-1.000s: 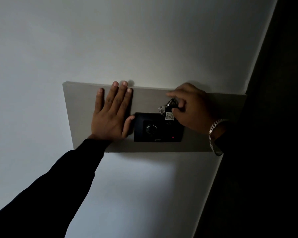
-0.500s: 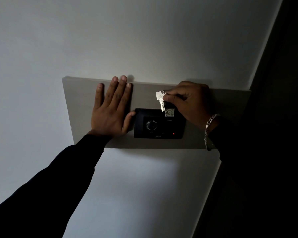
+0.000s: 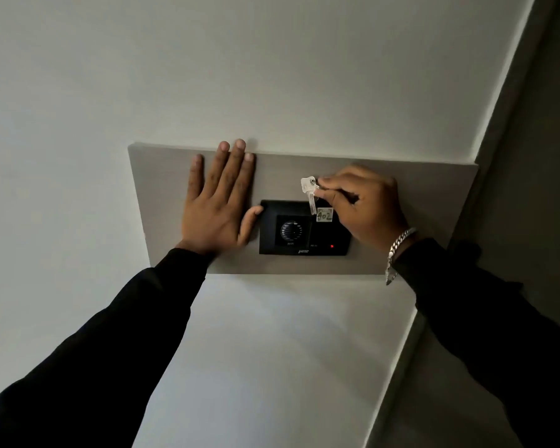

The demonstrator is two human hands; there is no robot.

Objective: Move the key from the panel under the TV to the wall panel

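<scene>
A grey wall panel [image 3: 417,202] is fixed to the white wall, and a black switch plate [image 3: 304,234] with a round dial and a red light sits on it. My right hand [image 3: 366,208] pinches the ring of a silver key [image 3: 308,192], which hangs blade down over the plate's top edge. A small white tag [image 3: 324,215] marked 402 dangles beside the blade. My left hand [image 3: 219,205] lies flat on the panel with fingers spread, its thumb touching the plate's left edge.
A dark wall or door frame [image 3: 530,189] runs down the right side, close to the panel's right end. A silver bracelet [image 3: 398,250] is on my right wrist.
The key, bunched in my right fingers a second ago, now hangs straight down from its ring, with the tag below it. My left hand has stayed flat on the panel.
</scene>
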